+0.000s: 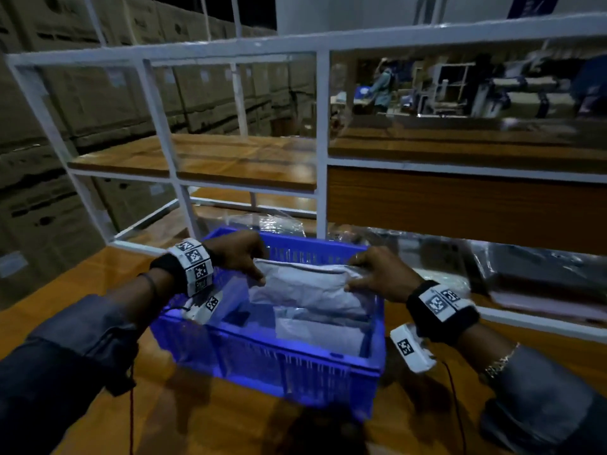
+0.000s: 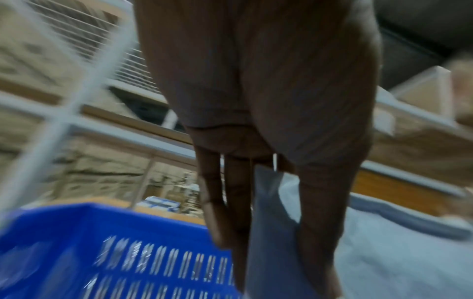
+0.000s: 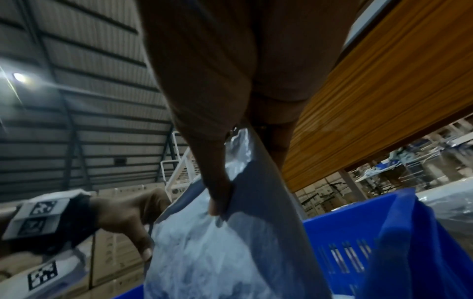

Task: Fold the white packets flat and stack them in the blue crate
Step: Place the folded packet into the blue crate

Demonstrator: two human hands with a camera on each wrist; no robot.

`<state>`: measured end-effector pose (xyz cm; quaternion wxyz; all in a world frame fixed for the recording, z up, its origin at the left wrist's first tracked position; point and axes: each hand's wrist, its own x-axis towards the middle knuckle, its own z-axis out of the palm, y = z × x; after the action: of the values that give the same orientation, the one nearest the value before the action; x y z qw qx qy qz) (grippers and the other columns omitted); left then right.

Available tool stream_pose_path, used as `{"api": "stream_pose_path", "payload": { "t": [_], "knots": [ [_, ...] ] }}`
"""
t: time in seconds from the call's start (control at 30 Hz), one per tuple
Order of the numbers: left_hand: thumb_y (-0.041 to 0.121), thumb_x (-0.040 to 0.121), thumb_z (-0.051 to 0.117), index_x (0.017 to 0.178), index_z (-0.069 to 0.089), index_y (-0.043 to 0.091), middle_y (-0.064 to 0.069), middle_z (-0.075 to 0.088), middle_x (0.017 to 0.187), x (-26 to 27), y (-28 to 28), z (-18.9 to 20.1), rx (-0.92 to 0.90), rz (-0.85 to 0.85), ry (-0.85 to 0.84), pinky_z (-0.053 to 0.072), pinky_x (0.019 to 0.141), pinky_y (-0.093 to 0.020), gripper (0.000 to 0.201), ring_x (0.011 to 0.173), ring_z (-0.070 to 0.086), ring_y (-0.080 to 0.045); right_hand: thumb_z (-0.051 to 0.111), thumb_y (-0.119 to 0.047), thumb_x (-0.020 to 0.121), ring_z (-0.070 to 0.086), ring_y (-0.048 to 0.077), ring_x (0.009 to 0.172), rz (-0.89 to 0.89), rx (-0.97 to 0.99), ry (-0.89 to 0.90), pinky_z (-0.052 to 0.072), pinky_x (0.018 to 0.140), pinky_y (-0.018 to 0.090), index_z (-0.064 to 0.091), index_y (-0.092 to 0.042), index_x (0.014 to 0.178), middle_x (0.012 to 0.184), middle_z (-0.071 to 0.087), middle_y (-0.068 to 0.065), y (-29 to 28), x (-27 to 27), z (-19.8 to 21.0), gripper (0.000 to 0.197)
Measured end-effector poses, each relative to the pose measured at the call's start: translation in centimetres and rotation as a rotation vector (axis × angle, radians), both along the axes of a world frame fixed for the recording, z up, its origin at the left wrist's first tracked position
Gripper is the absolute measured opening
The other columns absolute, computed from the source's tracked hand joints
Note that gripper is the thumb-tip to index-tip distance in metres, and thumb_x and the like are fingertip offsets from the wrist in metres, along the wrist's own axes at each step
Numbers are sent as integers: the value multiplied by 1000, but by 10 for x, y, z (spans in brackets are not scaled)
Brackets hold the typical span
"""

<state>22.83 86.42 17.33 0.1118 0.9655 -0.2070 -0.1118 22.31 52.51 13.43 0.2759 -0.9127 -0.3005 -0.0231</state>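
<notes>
A blue slotted crate [image 1: 279, 359] stands on the wooden table in front of me. Above its opening I hold a white plastic-wrapped packet [image 1: 305, 287] by both ends. My left hand [image 1: 249, 261] pinches its left edge, thumb on the front, fingers behind. My right hand [image 1: 371, 274] pinches the right edge the same way. In the right wrist view the packet [image 3: 217, 252] hangs from my thumb, with the crate wall [image 3: 358, 242] to the right and my left hand [image 3: 128, 218] beyond. The left wrist view shows the packet [image 2: 371, 263] and the crate [image 2: 102, 252]. Other white packets [image 1: 318, 330] lie flat inside the crate.
A white metal rack [image 1: 322, 142] with wooden shelves rises right behind the crate. Clear plastic bags [image 1: 512, 274] lie on the table at the right. Stacked cardboard boxes [image 1: 49, 126] fill the left background. A person [image 1: 382, 83] stands far off.
</notes>
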Motion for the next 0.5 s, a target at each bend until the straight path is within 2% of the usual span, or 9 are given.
{"api": "stream_pose_path", "payload": {
  "t": [0.07,0.13,0.17,0.23,0.3,0.33,0.4,0.5],
  "knots": [
    [51,67,89,65,60,16,1,57,58,23,-5,-3,170,-112,8,39,53,-31,45,50,46,-14,88,-36,72,65,12,87,-20,-110,34,48,72,31,72,-25,86,88,70,-10,6,12,-2,24],
    [51,68,88,61,50,18,3,51,56,39,-13,-12,289,-245,43,33,53,-30,51,51,40,-15,90,-34,71,60,16,77,14,-230,42,41,66,33,62,-28,73,73,59,-10,11,14,-5,29],
    [51,69,88,61,49,17,2,51,57,44,-19,-17,341,-302,68,32,54,-31,52,53,41,-18,91,-33,71,57,18,75,15,-278,66,39,65,33,63,-26,75,72,55,-9,15,13,-6,29],
    [47,72,87,59,50,16,-1,56,58,49,-30,-27,406,-402,115,35,55,-31,50,54,45,-21,92,-32,70,56,21,85,-32,-375,149,38,71,28,69,-13,96,85,52,-7,19,10,-12,40],
    [46,76,85,55,52,15,2,54,52,52,-37,-38,441,-491,140,37,55,-31,49,50,44,-18,91,-31,71,57,25,105,-84,-478,235,42,84,27,65,-9,117,105,54,0,25,6,-19,57],
    [46,77,85,55,52,14,2,51,50,54,-39,-45,458,-525,144,35,52,-28,50,48,42,-17,90,-33,72,57,27,112,-82,-553,260,42,88,29,63,-10,122,114,57,6,29,4,-21,61],
    [47,75,86,53,49,13,1,48,48,58,-43,-61,463,-575,153,34,49,-25,55,48,42,-20,86,-40,74,56,31,116,-60,-708,275,43,90,31,61,-14,125,125,58,12,39,2,-27,62],
    [56,69,87,52,41,16,3,46,51,62,-47,-86,479,-608,122,39,58,-29,63,58,46,-25,82,-42,78,55,34,120,-17,-855,290,43,96,35,58,-15,129,131,56,15,50,4,-38,62]
  ]
}}
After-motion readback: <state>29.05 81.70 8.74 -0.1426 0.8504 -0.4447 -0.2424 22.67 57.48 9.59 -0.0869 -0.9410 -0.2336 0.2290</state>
